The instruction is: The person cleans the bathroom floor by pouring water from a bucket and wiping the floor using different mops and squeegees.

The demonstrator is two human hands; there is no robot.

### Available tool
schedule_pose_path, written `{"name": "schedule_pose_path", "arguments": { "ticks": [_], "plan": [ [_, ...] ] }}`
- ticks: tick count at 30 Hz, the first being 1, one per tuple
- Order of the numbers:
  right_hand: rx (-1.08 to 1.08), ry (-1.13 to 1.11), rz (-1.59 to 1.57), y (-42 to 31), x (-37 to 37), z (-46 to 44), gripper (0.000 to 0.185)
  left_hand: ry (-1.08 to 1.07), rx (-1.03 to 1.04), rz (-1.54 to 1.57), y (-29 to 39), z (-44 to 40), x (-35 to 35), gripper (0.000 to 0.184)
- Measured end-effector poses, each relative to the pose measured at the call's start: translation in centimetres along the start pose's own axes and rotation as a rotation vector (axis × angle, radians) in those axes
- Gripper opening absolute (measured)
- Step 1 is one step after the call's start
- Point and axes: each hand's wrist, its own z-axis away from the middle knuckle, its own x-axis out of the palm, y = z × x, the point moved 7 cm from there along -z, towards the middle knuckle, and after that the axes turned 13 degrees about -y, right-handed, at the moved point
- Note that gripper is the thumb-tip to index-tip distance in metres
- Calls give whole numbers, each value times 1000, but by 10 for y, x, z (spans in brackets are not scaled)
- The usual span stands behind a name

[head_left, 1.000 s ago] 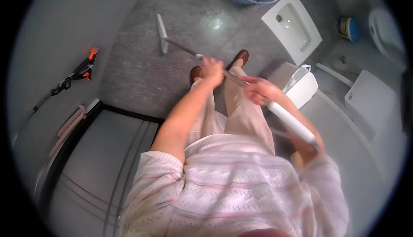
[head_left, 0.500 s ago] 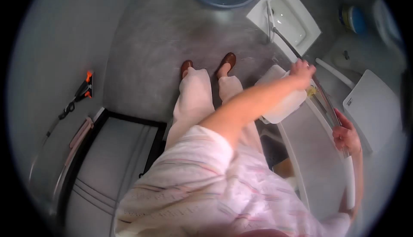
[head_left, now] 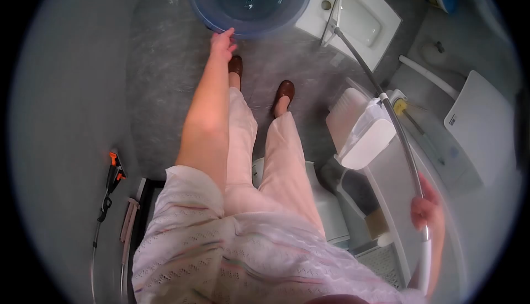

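My right hand [head_left: 426,203] is closed around the pole of a flat mop [head_left: 406,133], whose white lower end passes beside my right forearm. The narrow mop head [head_left: 332,21] lies across the near left edge of a white squat toilet [head_left: 389,33]. My left hand [head_left: 222,44] reaches forward with its fingers apart and nothing in them. Its fingertips are at the near rim of a large blue basin [head_left: 201,9] of water; whether they touch it, I cannot tell.
At right stand a white waste bin [head_left: 365,143] with a bag, a yellow-headed brush [head_left: 401,106] and a white panel [head_left: 477,124]. An orange-and-black squeegee-like tool [head_left: 114,166] hangs on the left wall. Several containers sit by my legs, including a brown box [head_left: 377,224].
My left hand has let go of the mop pole and moved left and forward to the basin. My right hand still holds the pole. The view has shifted, showing more of the basin.
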Motion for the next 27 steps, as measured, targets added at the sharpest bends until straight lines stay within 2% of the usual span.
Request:
{"name": "schedule_pose_path", "arguments": {
  "ticks": [2,5,6,9,10,13,16,19,22,25,27],
  "plan": [
    [-5,-4,-1,-7,15,-1,64,-197,-7,219,-10,-13,12,54],
    [35,40,57,-14,37,2,64,-167,-106,261,-19,-23,5,52],
    [7,6,-1,-14,38,3,65,-87,-121,307,-13,-17,6,57],
    [28,57,-94,-10,41,9,65,-302,-39,651,32,-15,20,69],
    [17,60,-81,-11,37,2,66,-234,-132,583,35,-16,15,81],
    [8,80,-66,-18,46,-14,65,-226,-529,-171,32,-25,-24,87],
    [6,44,-88,-20,47,-20,66,50,-325,-600,58,-16,-38,84],
    [-7,35,-83,-19,44,-18,66,-36,-33,-192,45,-50,-32,67],
    [30,59,-33,-17,37,-10,66,-128,-88,-24,17,-39,-21,51],
    [58,0,-26,-16,28,-2,67,-100,-97,46,15,5,3,31],
    [64,-48,-33,-16,20,1,67,36,-8,94,30,46,25,35]
  ]
}}
